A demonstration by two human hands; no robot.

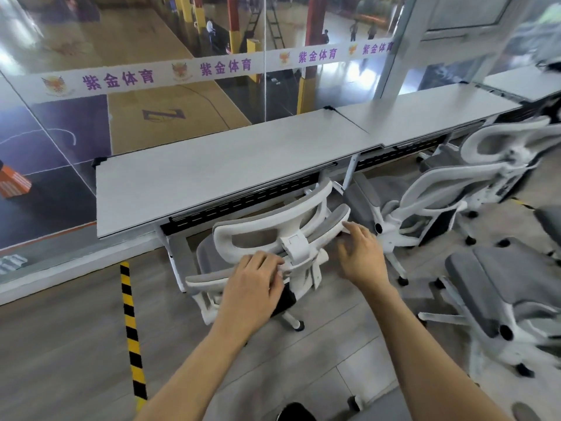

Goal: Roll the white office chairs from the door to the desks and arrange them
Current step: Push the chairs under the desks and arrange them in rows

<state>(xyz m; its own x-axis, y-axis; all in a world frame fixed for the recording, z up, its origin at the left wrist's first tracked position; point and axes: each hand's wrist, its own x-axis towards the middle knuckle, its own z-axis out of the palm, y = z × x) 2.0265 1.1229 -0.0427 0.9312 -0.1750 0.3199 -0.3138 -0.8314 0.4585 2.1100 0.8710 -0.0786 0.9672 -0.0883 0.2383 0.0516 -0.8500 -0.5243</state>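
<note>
Evidently the white chair point(273, 238) at the desk point(212, 171) rolls easily; left hand point(255, 284) presses its rigid back frame, right hand point(361, 253) hovers spread, perhaps touching.

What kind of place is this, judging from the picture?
Probably an office area overlooking an indoor sports hall: a row of white desks with white office chairs, and a glass wall showing a basketball court below.
</note>
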